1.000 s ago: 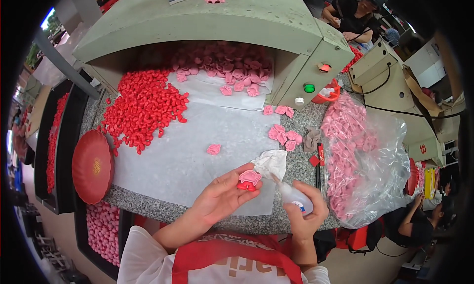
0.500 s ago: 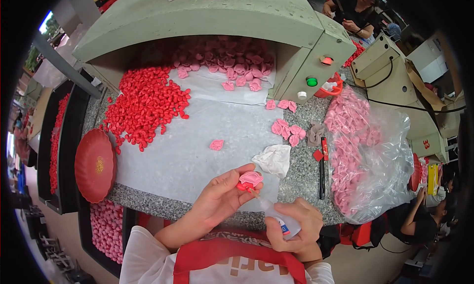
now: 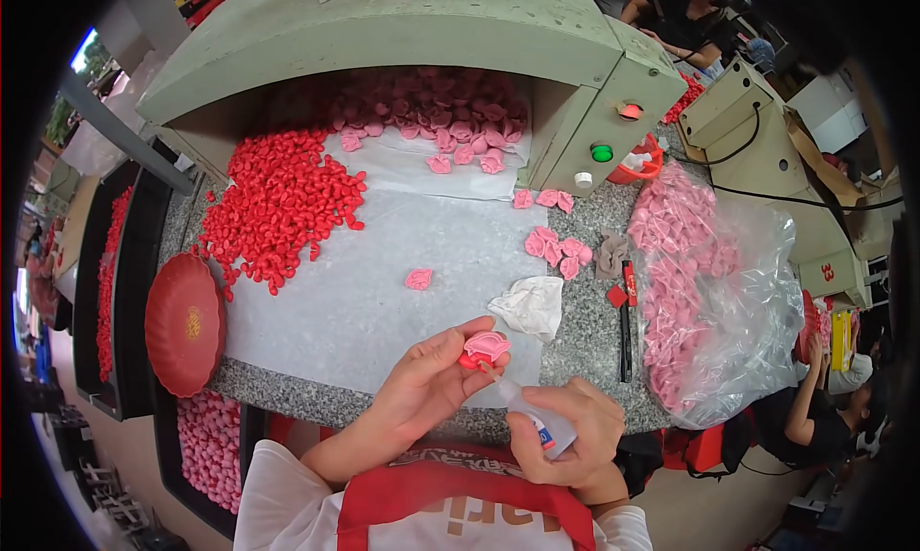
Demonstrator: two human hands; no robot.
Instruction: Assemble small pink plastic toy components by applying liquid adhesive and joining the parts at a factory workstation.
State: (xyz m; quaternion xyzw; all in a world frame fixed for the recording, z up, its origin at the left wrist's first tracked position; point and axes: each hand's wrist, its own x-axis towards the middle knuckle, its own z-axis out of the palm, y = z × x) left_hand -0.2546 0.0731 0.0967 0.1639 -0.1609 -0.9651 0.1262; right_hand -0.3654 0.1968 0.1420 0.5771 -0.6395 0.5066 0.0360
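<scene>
Pinching a pink-and-red piece [image 3: 486, 348] above the near part of the white sheet [image 3: 355, 307], left hand [image 3: 417, 388] has its fingers snug on it. Right hand [image 3: 586, 434] grips a squeeze bottle [image 3: 550, 426], tip just swung left from the white cloth [image 3: 529, 308] to the red part, so I'd guess dabbing's underway.

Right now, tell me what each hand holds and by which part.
The left hand holds a small pink-and-red piece by its edges; the right hand grips a translucent bottle around its body.

Factory workshop | push-button machine [image 3: 383, 43] | heaped red parts [image 3: 278, 206] | co-worker [image 3: 685, 19]
</scene>
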